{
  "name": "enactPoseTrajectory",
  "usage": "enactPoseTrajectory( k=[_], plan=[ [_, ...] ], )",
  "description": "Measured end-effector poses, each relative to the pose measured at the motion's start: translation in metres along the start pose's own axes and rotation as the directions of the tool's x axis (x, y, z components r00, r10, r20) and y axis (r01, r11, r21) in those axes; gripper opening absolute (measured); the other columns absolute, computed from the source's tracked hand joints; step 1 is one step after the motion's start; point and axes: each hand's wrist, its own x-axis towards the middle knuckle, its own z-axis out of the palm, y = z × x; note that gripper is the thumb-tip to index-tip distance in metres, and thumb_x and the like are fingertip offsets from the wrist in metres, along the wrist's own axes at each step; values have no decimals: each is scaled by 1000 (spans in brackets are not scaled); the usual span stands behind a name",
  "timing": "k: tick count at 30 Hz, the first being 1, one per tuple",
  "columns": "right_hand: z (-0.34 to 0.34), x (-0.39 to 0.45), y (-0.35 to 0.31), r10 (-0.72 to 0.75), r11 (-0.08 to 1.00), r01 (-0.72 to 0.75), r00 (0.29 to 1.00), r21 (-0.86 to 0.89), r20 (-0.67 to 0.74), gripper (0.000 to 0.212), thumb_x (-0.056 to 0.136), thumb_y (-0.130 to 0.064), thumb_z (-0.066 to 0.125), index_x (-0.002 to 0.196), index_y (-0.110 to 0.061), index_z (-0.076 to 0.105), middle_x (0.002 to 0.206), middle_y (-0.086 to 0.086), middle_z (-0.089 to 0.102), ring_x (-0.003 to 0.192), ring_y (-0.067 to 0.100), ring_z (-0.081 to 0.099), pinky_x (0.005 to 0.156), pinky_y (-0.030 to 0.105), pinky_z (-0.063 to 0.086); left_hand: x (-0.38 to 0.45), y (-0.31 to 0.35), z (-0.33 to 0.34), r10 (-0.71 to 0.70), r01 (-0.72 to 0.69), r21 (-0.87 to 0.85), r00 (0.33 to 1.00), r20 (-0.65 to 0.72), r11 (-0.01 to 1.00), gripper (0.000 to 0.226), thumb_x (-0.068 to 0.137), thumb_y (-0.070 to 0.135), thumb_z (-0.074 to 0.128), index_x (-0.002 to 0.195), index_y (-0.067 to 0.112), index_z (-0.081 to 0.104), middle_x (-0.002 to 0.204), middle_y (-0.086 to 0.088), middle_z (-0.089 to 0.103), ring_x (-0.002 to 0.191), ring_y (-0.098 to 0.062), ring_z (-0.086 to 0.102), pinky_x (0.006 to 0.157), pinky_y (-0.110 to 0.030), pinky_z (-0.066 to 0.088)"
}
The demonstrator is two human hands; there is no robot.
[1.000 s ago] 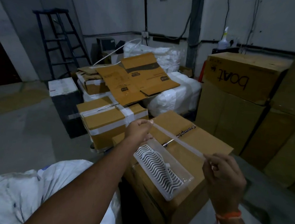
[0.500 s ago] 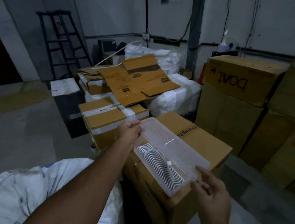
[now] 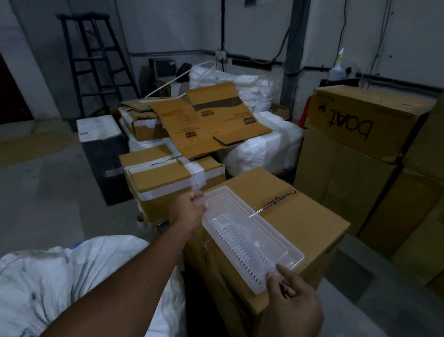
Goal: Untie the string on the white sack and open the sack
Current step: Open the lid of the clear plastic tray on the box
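Observation:
A white sack (image 3: 44,281) lies at the lower left under my left forearm; no string shows on it. A clear plastic tray with its lid (image 3: 249,238) lies on a brown carton (image 3: 304,224) in front of me, with a white ribbed insert inside. My left hand (image 3: 189,212) grips the lid's far left corner. My right hand (image 3: 294,301) is at the tray's near corner, fingers loosely curled and touching its edge.
Taped cartons (image 3: 166,179) and flattened cardboard (image 3: 209,121) are stacked behind the tray. Tall cartons (image 3: 358,126) wall off the right. White wrapped bundles (image 3: 265,148) sit further back. A dark stepladder (image 3: 90,62) stands at the far left by bare concrete floor (image 3: 25,191).
The lid, held up edge-on between both hands a second ago, has been lowered flat onto the tray. My right hand has dropped to the tray's near corner.

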Motion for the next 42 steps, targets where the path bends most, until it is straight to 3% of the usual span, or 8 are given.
enactPoseTrajectory(
  k=[4,10,15,20,24,27,34,42],
  plan=[
    [10,5,5,24,998,-24,1000,-55,-4,21,80,-27,81,100,-34,77,111,3,62,77,7,59,88,31,57,9,-10,4,33,-36,131,999,28,991,36,89,24,77,125,20,73,133,-5,71,122,-26,65,104,-39,53],
    [21,9,12,10,995,-11,1000,-100,-16,22,79,-28,82,100,-31,79,103,4,63,70,3,60,80,27,58,16,-25,18,29,-33,96,999,40,995,37,90,18,76,126,15,71,130,-8,72,117,-27,66,102,-39,54],
    [21,14,18,-4,996,7,1000,-92,25,20,81,-23,80,100,-25,79,104,10,61,67,-7,55,60,2,33,21,-31,25,-20,20,14,999,28,1000,35,91,15,76,126,14,71,130,-7,71,113,-25,67,96,-33,52],
    [19,14,23,70,997,-68,994,-31,88,22,79,-26,82,98,-36,75,113,7,67,73,1,62,74,19,50,26,-36,29,-202,193,-194,979,-30,962,24,88,10,77,110,19,77,120,-4,71,106,-24,67,100,-42,58],
    [19,6,28,55,998,-53,995,-26,85,16,80,-29,81,92,-39,75,112,4,69,81,10,68,84,31,57,27,-40,29,-305,283,-317,952,-19,905,21,86,5,75,91,26,74,113,-9,75,95,-30,74,87,-47,64],
    [18,2,26,69,997,-65,993,-46,93,12,81,-31,79,85,-40,74,106,1,70,77,5,67,82,34,59,25,-41,30,-322,294,-360,947,-19,885,21,87,1,73,99,18,75,110,-9,73,93,-30,73,84,-46,65],
    [19,1,31,92,995,-96,988,29,120,17,82,-14,79,78,-30,76,78,-10,75,77,6,71,83,34,58,24,-43,31,-322,302,-357,947,4,884,26,87,-1,72,108,14,76,118,-14,74,100,-32,73,89,-48,64],
    [15,9,26,119,977,-145,980,159,162,9,85,-10,77,84,-18,78,82,-2,74,80,14,68,88,44,58,28,-39,25,-226,235,-210,972,65,949,29,92,-3,63,111,17,75,126,-11,70,111,-33,68,97,-42,59]
  ],
)
